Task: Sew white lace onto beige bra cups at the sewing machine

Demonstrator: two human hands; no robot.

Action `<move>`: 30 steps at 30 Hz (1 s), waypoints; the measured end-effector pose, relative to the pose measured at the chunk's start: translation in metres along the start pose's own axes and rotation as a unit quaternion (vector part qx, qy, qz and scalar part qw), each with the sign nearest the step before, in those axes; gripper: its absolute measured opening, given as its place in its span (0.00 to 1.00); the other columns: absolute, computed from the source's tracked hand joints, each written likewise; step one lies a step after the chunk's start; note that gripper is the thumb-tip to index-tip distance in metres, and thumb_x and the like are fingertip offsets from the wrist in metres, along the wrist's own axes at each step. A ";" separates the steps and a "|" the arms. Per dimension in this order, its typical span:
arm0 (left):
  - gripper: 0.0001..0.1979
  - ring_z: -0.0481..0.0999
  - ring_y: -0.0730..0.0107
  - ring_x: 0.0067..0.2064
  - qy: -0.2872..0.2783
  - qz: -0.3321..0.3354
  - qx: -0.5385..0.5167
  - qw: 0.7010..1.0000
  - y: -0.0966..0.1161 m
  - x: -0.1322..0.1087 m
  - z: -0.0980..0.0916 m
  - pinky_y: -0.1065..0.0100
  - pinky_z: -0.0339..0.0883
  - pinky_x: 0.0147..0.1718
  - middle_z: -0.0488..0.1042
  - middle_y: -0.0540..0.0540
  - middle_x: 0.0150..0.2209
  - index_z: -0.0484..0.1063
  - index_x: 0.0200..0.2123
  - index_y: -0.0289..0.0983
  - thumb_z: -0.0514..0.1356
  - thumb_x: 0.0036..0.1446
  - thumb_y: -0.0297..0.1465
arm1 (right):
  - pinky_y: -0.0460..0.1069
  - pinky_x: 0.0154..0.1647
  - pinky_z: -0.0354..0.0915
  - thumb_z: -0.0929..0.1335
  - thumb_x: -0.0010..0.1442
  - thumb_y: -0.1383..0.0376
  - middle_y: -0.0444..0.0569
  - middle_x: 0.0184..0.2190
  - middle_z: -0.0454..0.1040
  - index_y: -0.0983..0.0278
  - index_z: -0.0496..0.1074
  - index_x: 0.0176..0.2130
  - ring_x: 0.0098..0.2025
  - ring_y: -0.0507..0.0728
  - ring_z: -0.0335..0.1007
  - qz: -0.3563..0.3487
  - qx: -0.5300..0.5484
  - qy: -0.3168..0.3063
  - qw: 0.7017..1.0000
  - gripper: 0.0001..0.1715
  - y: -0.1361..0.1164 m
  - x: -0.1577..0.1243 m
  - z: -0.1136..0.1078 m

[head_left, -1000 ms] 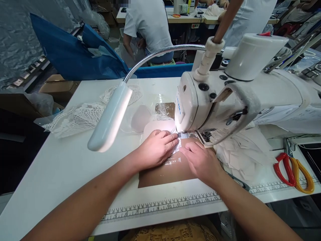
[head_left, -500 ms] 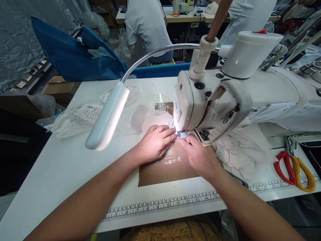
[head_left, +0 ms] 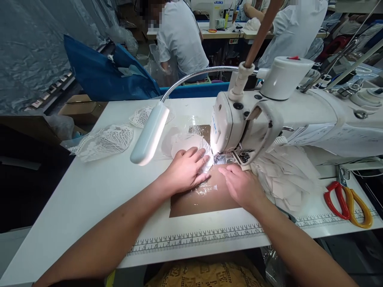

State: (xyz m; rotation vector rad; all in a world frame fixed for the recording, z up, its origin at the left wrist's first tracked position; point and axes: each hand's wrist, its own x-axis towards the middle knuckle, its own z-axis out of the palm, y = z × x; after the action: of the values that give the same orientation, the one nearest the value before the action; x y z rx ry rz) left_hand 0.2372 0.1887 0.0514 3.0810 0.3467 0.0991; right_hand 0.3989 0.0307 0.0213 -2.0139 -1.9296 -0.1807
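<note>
My left hand [head_left: 189,169] lies spread over a pale fabric cup with white lace [head_left: 187,142], fingers apart, just left of the sewing machine's [head_left: 227,123] needle area. Close to the presser foot, on the right, my right hand [head_left: 241,183] is curled, its fingertips pressed together; anything between them is too small to make out. Beneath both hands a brown sheet [head_left: 191,205] under shiny clear film covers part of the machine bed. The lace edge reaches under the needle area, where the machine's light falls.
White lace pieces [head_left: 103,141] lie on the left of the table. A lamp [head_left: 151,133] on a bendy arm hangs over it. Pale fabric pieces [head_left: 287,175] are heaped right of the machine, near red-and-yellow-handled scissors [head_left: 348,203]. A printed ruler [head_left: 197,240] runs along the front edge. Co-workers sit beyond.
My left fingers have spread and pulled slightly back from the needle, uncovering more lace. My right hand stays close to the presser foot. The head view has shifted a little.
</note>
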 end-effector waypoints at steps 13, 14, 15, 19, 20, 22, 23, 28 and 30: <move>0.17 0.72 0.57 0.45 -0.067 0.093 -0.151 0.982 0.010 -0.011 -0.021 0.58 0.68 0.45 0.73 0.37 0.44 0.74 0.48 0.34 0.59 0.60 0.38 | 0.48 0.34 0.59 0.62 0.60 0.73 0.48 0.32 0.75 0.64 0.75 0.43 0.33 0.54 0.68 -0.038 0.076 -0.040 0.996 0.16 0.002 -0.005 -0.014; 0.17 0.72 0.57 0.44 -0.054 0.098 -0.152 0.982 0.010 -0.011 -0.018 0.58 0.68 0.45 0.73 0.37 0.43 0.74 0.47 0.33 0.59 0.60 0.38 | 0.48 0.33 0.58 0.62 0.60 0.74 0.47 0.30 0.74 0.64 0.75 0.43 0.33 0.54 0.67 -0.059 0.086 -0.052 0.993 0.16 0.001 -0.005 -0.016; 0.16 0.72 0.57 0.44 -0.043 0.103 -0.154 0.982 0.010 -0.011 -0.016 0.59 0.68 0.44 0.73 0.37 0.43 0.74 0.47 0.33 0.59 0.60 0.37 | 0.48 0.33 0.57 0.61 0.60 0.73 0.47 0.29 0.73 0.64 0.75 0.41 0.32 0.54 0.65 -0.080 0.089 -0.063 0.991 0.16 0.001 -0.006 -0.017; 0.16 0.71 0.58 0.45 -0.009 0.117 -0.163 0.980 0.008 -0.011 -0.009 0.59 0.67 0.45 0.72 0.37 0.46 0.73 0.49 0.34 0.57 0.62 0.35 | 0.49 0.31 0.53 0.61 0.61 0.73 0.45 0.25 0.67 0.65 0.74 0.34 0.29 0.54 0.58 -0.126 0.070 -0.080 0.986 0.14 -0.001 -0.006 -0.020; 0.16 0.71 0.59 0.45 -0.005 0.117 -0.163 0.980 0.009 -0.011 -0.007 0.59 0.67 0.45 0.72 0.38 0.48 0.72 0.50 0.34 0.56 0.62 0.34 | 0.49 0.31 0.52 0.61 0.60 0.73 0.45 0.24 0.66 0.65 0.74 0.32 0.29 0.54 0.57 -0.128 0.067 -0.081 0.986 0.14 -0.001 -0.006 -0.020; 0.16 0.70 0.59 0.45 -0.002 0.116 -0.154 0.981 0.010 -0.010 -0.003 0.59 0.66 0.45 0.71 0.38 0.51 0.72 0.51 0.35 0.56 0.62 0.33 | 0.49 0.31 0.51 0.61 0.58 0.74 0.45 0.24 0.65 0.65 0.73 0.31 0.29 0.54 0.55 -0.129 0.066 -0.080 0.986 0.12 -0.001 -0.007 -0.019; 0.16 0.70 0.59 0.45 -0.001 0.114 -0.146 0.983 0.011 -0.009 -0.002 0.59 0.66 0.45 0.71 0.39 0.52 0.72 0.51 0.34 0.56 0.62 0.33 | 0.49 0.31 0.51 0.62 0.57 0.73 0.45 0.24 0.65 0.65 0.73 0.31 0.29 0.54 0.55 -0.128 0.065 -0.078 0.987 0.12 -0.001 -0.007 -0.018; 0.16 0.68 0.58 0.44 0.005 0.104 -0.115 0.988 0.015 -0.008 0.004 0.58 0.65 0.44 0.70 0.39 0.55 0.72 0.50 0.33 0.55 0.63 0.33 | 0.49 0.29 0.49 0.61 0.57 0.73 0.44 0.24 0.64 0.65 0.73 0.29 0.28 0.53 0.53 -0.121 0.065 -0.063 0.988 0.12 -0.003 -0.008 -0.016; 0.16 0.68 0.57 0.44 0.006 0.103 -0.111 0.989 0.015 -0.008 0.005 0.58 0.66 0.44 0.70 0.39 0.55 0.72 0.51 0.32 0.55 0.63 0.33 | 0.49 0.29 0.49 0.61 0.57 0.73 0.44 0.23 0.64 0.65 0.73 0.29 0.27 0.54 0.52 -0.119 0.065 -0.053 0.989 0.12 -0.004 -0.008 -0.016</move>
State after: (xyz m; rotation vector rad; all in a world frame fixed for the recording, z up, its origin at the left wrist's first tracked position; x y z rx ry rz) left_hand 0.2331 0.1717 0.0471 2.8857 0.0150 0.1503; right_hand 0.3969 0.0180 0.0340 -1.7413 -2.1852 -0.0053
